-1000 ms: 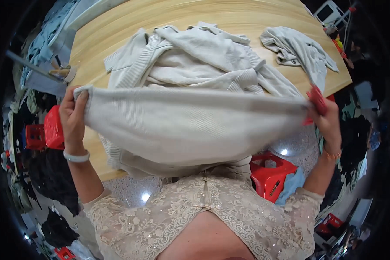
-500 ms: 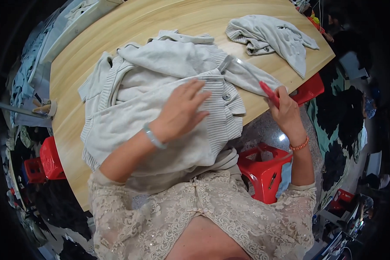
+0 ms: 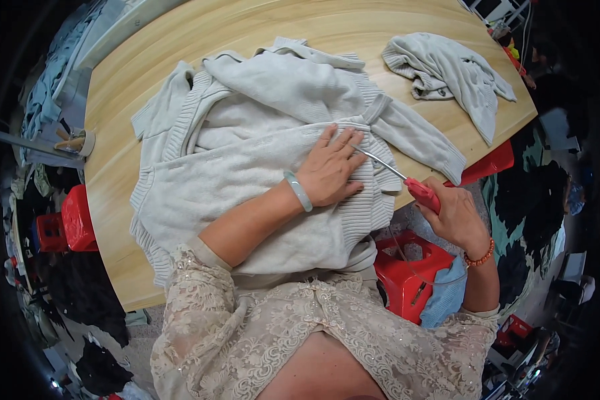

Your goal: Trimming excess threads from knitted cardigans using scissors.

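Note:
A light grey knitted cardigan (image 3: 247, 187) with ribbed edges lies spread on the wooden table in front of me. My left hand (image 3: 331, 170) rests flat on it beside the ribbed band, palm down, fingers stretched out. In my right hand (image 3: 459, 217), closed round its handle, is a red-handled tool (image 3: 421, 193) with a thin metal shaft. The shaft points left over the ribbed band, its tip close to my left fingertips. Whether the tip touches the knit I cannot tell.
Another grey knitted garment (image 3: 447, 73) lies crumpled on the table's far right (image 3: 353, 27). A red stool (image 3: 407, 267) with a light blue cloth (image 3: 450, 293) stands near my right arm. More red stools, a small cup (image 3: 83, 143) and piled clothes surround the table.
My right hand has swung the tool downward, bringing its tip near my left fingers. My left hand has come down flat on the cardigan. The whole view has shifted slightly.

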A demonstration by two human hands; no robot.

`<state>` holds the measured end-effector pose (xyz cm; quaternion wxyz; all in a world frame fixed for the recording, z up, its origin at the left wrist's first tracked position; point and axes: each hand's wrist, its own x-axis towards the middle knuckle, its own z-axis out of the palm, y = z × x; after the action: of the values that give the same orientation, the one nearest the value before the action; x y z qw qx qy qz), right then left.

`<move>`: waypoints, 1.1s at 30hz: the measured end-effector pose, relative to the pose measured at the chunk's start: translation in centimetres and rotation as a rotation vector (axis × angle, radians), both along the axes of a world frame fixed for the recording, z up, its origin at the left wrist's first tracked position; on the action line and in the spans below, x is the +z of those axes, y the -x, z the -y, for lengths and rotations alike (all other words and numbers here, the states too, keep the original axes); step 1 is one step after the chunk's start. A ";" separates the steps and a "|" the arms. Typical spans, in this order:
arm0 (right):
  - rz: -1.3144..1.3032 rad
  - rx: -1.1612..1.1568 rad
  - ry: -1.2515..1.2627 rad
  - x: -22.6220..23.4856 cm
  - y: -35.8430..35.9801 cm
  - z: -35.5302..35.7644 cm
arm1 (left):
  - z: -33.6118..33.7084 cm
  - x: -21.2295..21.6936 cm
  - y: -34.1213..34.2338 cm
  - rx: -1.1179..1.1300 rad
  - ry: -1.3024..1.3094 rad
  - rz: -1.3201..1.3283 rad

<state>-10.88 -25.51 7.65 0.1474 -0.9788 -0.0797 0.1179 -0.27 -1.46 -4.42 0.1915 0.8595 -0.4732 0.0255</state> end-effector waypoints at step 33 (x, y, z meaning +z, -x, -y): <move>-0.009 0.087 -0.137 0.7 1.0 -4.7 | -6.8 1.1 0.7 0.032 0.262 -0.085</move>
<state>-11.85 -20.76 8.32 0.2093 -0.9614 -0.1292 0.1230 -0.97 5.34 -3.32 0.3217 0.8350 -0.4433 0.0538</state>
